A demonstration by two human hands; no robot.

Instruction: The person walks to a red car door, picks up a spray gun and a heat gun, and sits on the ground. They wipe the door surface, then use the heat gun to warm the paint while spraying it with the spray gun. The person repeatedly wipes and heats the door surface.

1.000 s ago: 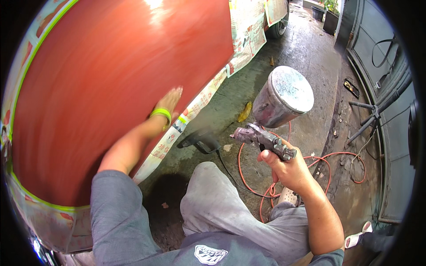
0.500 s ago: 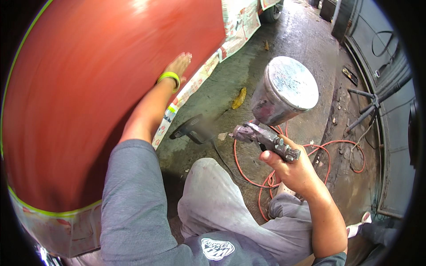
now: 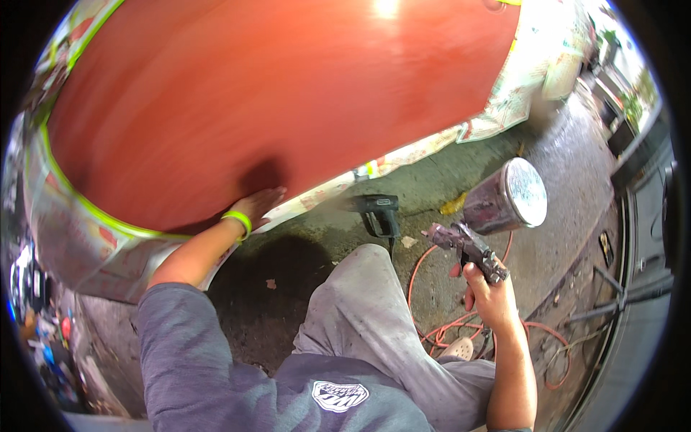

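A large reddish-orange car panel point(image 3: 324, 93) fills the upper left, bordered by yellow-green masking tape point(image 3: 108, 219) and printed masking paper point(image 3: 93, 252). My left hand point(image 3: 260, 204), with a yellow-green band at the wrist, lies flat against the panel's lower edge, fingers stretched out. In my right hand point(image 3: 491, 294) is a paint spray gun point(image 3: 468, 248), my fingers wrapped round its grip. A paint-stained metal cup point(image 3: 497, 201) sits on top of the gun, tilted to the right. The gun's nozzle points left, apart from the panel.
A black heat gun point(image 3: 380, 216) lies on the wet concrete floor below the panel, near a yellow leaf point(image 3: 453, 205). A red-orange air hose point(image 3: 414, 288) loops around my right foot. At the right stand a dark metal stand point(image 3: 612, 302) and a grey metal wall point(image 3: 640, 345).
My view has turned, bringing more of the panel in. My left hand has moved along the panel's lower edge toward its near left end. The spray gun stays in my right hand.
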